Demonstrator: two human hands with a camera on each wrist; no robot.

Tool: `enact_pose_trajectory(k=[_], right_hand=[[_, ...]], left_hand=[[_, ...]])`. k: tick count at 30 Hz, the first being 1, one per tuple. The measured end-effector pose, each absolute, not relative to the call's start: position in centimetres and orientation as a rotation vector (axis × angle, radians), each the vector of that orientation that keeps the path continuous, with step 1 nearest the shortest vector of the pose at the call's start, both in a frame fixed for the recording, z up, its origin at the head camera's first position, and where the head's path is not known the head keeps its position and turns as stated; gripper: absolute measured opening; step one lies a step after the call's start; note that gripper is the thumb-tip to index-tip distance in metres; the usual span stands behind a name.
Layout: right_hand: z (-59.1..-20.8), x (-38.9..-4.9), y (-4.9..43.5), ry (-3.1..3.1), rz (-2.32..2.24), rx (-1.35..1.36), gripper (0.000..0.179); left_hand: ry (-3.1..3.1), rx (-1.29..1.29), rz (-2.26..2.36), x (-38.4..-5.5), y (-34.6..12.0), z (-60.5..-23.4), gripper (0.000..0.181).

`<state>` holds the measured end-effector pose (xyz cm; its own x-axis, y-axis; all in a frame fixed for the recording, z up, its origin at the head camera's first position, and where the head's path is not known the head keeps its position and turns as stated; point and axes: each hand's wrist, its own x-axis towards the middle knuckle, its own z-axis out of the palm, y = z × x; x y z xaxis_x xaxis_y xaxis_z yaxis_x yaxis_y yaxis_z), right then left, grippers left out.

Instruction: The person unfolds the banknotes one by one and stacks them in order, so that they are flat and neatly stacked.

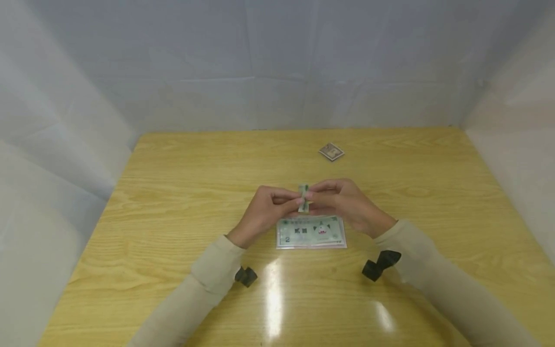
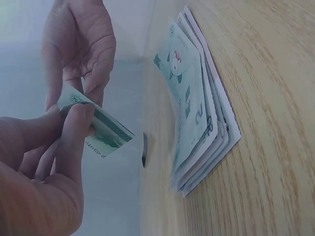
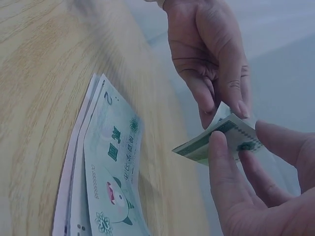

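Note:
Both hands pinch one small folded green banknote (image 1: 304,207) in the air above the table. My left hand (image 1: 265,207) grips its left side between thumb and fingers, and my right hand (image 1: 347,200) pinches the right side. In the left wrist view the folded banknote (image 2: 109,132) shows several layers and a dark green band. Just below the hands lies a stack of play banknotes (image 1: 310,236), the top one green with a "2" and a cartoon figure. From the right wrist view, the stack (image 3: 115,162) has pinkish and white edges beneath the green note.
A folded brownish banknote (image 1: 331,152) lies farther back on the wood-grain table (image 1: 195,168). Pale cloth (image 1: 277,62) hangs behind the table and at both sides. A black strap piece (image 1: 381,265) shows at the right wrist, another (image 1: 246,276) at the left.

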<state>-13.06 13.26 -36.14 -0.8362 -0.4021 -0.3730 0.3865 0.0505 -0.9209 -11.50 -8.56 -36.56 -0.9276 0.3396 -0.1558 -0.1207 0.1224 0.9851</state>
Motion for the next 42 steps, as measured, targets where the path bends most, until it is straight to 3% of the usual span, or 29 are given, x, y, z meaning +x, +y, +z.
enact_pose_trajectory(k=[16, 28, 42], right_hand=[[-36.2, -13.1, 15.9, 1.925, -1.698, 0.004, 0.044], [-36.9, -12.7, 17.2, 2.096, -1.522, -0.066, 0.021], [-38.5, -12.3, 17.3, 2.214, -1.317, -0.114, 0.017]], left_hand=[[2.065, 0.169, 1.82, -10.8, -9.4, -36.1, 0.018], [2.195, 0.082, 1.56, -10.3, -10.8, -36.5, 0.013], [2.32, 0.122, 1.272, -10.1, -11.7, -37.4, 0.015]])
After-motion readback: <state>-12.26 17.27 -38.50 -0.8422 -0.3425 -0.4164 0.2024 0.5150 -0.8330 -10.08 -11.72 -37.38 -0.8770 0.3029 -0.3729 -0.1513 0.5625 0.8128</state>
